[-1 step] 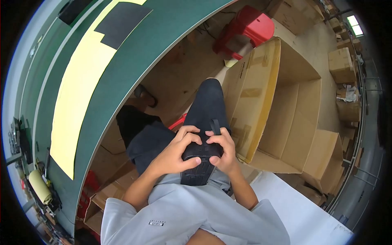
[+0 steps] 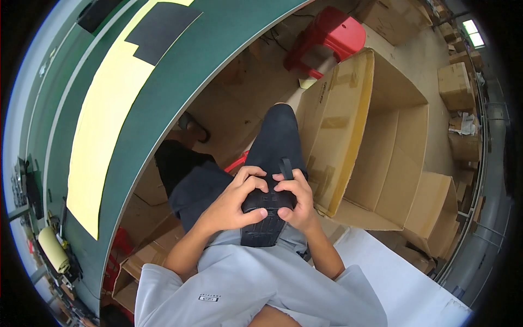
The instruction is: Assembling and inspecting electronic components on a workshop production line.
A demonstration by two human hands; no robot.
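A black boxy case [image 2: 260,233] with rounded edges and a ribbed side rests in my lap, against my dark trousers and grey shirt. My left hand [image 2: 231,206] holds it from the left, thumb on the near edge and fingers bent over the top. From the other side my right hand [image 2: 300,204] grips it the same way. A short black strap loop [image 2: 286,167] sticks up by the right fingers. The underside of the case and the surface beneath my fingertips are hidden.
On the left a green-topped table [image 2: 128,131] carries a long yellow sheet [image 2: 103,125] and a black piece [image 2: 160,32]. To the right stands an open cardboard box [image 2: 340,125]. Beyond it is a red plastic stool [image 2: 338,35]. A white surface [image 2: 387,272] lies at lower right.
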